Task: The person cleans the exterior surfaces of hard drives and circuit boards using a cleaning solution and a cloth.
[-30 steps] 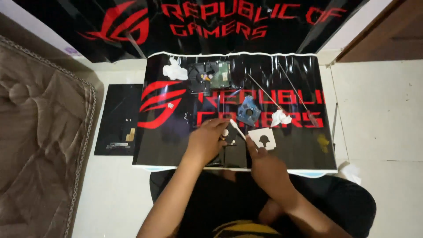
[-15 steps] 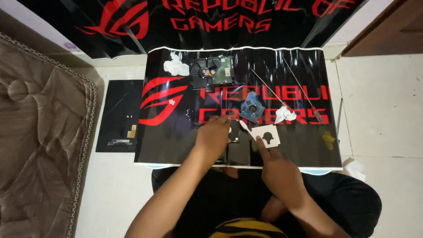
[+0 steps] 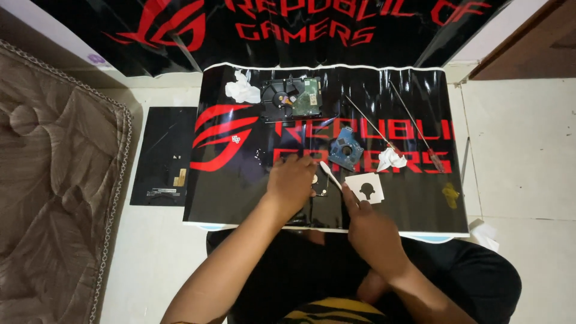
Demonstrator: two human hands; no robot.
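The left hand [image 3: 292,183] presses flat on a dark drive [image 3: 318,189] near the worktop [image 3: 420,210] edge; the right hand [image 3: 369,231] pinches a white swab [image 3: 330,176] over it (short light strokes seem wisest), holding the drive steady.

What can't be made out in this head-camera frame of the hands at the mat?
- Head view: the dark part under the left hand is mostly covered by it; its kind is unclear.
- The right hand holds a white stick; its tip's contact is too small to tell.
- The small white bits on the mat are too small to name.
- The banner is cut off by the top edge.
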